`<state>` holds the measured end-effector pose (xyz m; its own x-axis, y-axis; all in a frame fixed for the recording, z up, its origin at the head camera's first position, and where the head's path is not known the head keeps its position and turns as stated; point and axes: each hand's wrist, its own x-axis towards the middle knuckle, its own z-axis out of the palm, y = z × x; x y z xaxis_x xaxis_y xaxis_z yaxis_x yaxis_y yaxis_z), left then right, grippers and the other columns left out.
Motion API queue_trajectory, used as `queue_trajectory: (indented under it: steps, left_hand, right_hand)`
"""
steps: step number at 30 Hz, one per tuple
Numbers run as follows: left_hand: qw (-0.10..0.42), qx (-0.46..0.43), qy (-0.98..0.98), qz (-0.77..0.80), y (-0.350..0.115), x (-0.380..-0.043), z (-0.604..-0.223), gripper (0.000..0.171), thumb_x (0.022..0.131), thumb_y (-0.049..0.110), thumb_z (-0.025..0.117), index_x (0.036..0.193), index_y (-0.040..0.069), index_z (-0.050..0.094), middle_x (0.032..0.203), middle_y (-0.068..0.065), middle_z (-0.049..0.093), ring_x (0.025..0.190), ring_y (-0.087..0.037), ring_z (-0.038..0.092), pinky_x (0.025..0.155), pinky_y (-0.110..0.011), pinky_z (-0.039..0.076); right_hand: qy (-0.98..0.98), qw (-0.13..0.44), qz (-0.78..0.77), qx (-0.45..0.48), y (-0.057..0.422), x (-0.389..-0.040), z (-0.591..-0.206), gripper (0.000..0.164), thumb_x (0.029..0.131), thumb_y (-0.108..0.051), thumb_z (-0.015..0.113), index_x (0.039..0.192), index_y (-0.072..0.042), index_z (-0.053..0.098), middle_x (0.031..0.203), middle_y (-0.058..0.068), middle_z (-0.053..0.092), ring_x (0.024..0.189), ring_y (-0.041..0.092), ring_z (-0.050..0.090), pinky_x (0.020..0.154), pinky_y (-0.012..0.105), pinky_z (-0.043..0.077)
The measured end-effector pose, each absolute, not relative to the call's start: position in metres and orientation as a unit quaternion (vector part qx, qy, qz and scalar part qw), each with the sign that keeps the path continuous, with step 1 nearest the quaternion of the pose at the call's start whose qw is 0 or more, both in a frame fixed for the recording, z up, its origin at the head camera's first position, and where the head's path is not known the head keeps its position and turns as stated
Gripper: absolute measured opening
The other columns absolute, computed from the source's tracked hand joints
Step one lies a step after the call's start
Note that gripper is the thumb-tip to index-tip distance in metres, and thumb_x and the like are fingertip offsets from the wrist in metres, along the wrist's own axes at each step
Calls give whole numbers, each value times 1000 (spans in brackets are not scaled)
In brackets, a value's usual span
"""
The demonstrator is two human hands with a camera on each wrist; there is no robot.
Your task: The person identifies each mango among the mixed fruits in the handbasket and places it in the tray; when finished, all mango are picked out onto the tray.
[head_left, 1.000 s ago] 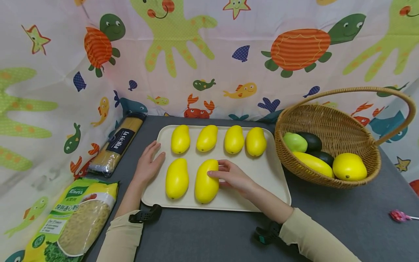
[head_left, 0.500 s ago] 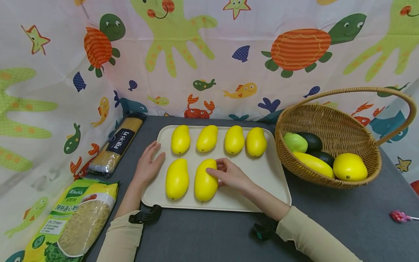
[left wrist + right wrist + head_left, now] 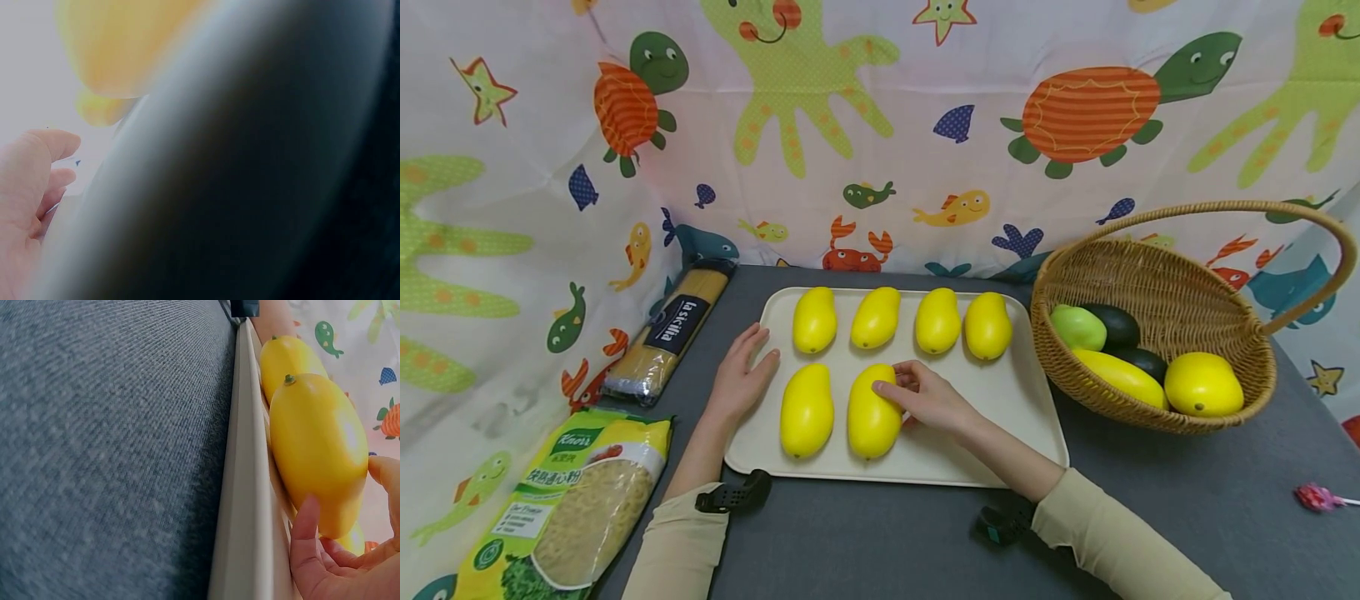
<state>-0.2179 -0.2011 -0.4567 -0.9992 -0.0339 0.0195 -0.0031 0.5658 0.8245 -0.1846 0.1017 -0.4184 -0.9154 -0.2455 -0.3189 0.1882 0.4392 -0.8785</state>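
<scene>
On the cream tray (image 3: pixel 951 462) my right hand (image 3: pixel 936 400) holds the upper right part of a yellow mango (image 3: pixel 872 421). In the right wrist view the thumb lies on one side of this mango (image 3: pixel 319 444) and the fingers curl round the other. Left of it lies another mango (image 3: pixel 806 412), apart from both hands. Along the back of the tray runs a row of several more mangoes (image 3: pixel 937 321). My left hand (image 3: pixel 741 379) rests at the tray's left edge, fingers relaxed and thumb spread. A blurred pale edge fills much of the left wrist view.
A wicker basket (image 3: pixel 1195 292) with yellow, green and dark fruit stands tilted at the right. To the left lie a spaghetti pack (image 3: pixel 673 329) and a bag of macaroni (image 3: pixel 568 500). A pink lollipop (image 3: pixel 1317 497) lies far right. Behind hangs a printed curtain (image 3: pixel 865 225).
The gripped mango has shifted very slightly toward the back of the tray. My right hand has moved slightly with it, its thumb now higher on the fruit. The left hand stays put.
</scene>
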Motion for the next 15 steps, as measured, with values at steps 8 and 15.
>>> queue_trajectory:
  steps: [8,15]
  left_hand:
    - [19,12,-883,-468,-201,-217,-456,60,99,34,55,150,8,39,160,-5,23,145,-30,20,115,-53,17]
    - [18,7,-884,-468,-201,-218,-457,60,99,34,55,150,8,38,160,-4,22,146,-30,19,115,-54,17]
  right_hand:
    - [826,210,-523,-23,102,-185,-418,66,86,-50,69,135,-11,49,119,8,55,91,22,57,67,31,54]
    - [825,210,-524,-29,102,-185,-418,67,86,-50,70,136,-11,48,119,7,56,89,22,57,67,31,54]
